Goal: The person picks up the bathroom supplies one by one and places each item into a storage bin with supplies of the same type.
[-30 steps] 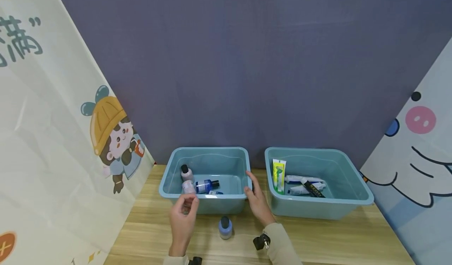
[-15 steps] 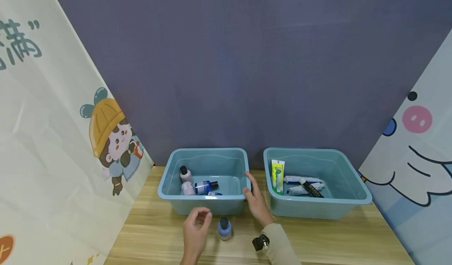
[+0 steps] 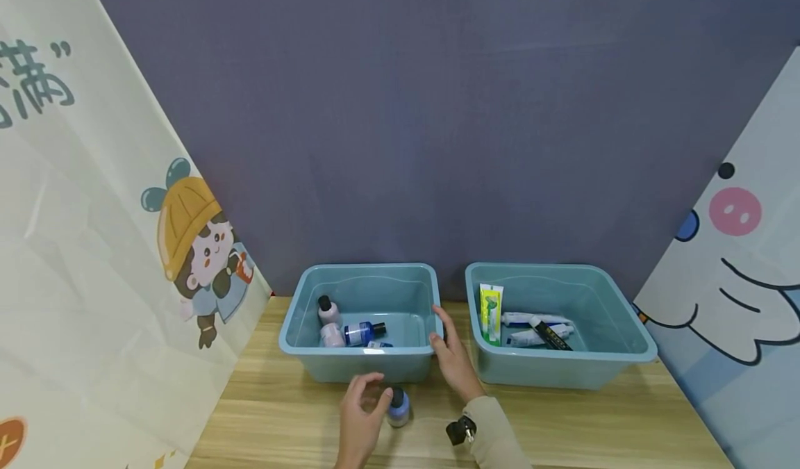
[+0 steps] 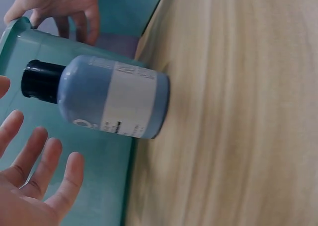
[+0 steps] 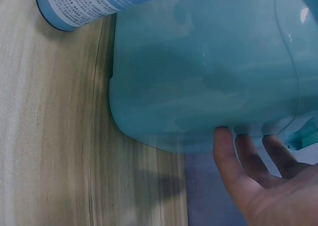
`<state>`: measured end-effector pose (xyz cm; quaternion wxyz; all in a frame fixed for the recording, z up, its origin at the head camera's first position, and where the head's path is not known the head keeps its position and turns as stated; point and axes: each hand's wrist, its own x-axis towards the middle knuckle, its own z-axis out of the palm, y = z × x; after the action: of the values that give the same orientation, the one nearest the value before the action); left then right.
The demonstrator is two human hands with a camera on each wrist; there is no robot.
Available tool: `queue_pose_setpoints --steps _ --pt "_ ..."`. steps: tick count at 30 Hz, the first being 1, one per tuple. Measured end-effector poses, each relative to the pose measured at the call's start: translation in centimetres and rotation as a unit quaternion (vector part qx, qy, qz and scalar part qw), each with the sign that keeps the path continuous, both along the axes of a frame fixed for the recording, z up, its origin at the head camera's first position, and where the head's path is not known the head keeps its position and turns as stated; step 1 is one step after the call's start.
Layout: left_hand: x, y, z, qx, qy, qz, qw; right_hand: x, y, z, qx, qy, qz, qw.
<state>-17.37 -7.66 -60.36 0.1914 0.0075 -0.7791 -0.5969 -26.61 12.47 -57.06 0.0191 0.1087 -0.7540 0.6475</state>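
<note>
A blue bottle with a black cap stands upright on the table, in front of the left teal bin. My left hand is just left of it, fingers spread and holding nothing; its thumb overlaps the cap in the head view. In the left wrist view the bottle, with its white label, is beyond the fingertips. My right hand grips the bin's right rim near the front corner. In the right wrist view its fingers lie against the bin's outer wall.
Inside the left bin lie a dark blue bottle and two pale pink bottles, one here. A second teal bin on the right holds several tubes, including a yellow-green one. A dark cloth wall stands behind.
My left hand has moved away from the left bin's front rim, down and right to the blue bottle, and its fingers have spread. The right hand keeps its place on the rim.
</note>
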Motion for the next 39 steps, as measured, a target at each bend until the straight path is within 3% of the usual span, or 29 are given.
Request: queue_pose_setpoints --steps 5,22,28,39 --pt "-0.1 0.1 -0.6 -0.008 -0.026 -0.008 0.9996 -0.1 -0.1 -0.2 0.004 0.001 -0.004 1.0" --pt "0.1 0.6 -2.1 -0.031 -0.061 -0.029 0.9972 0.0 -0.1 -0.1 -0.002 -0.009 0.001 1.0" --pt "0.2 0.8 -2.5 -0.035 -0.041 -0.027 0.9982 0.0 -0.1 0.1 -0.013 -0.019 0.011 1.0" --pt "0.1 0.6 -3.6 -0.084 0.01 -0.039 0.9957 -0.1 0.0 -0.1 -0.026 -0.03 0.02 0.999"
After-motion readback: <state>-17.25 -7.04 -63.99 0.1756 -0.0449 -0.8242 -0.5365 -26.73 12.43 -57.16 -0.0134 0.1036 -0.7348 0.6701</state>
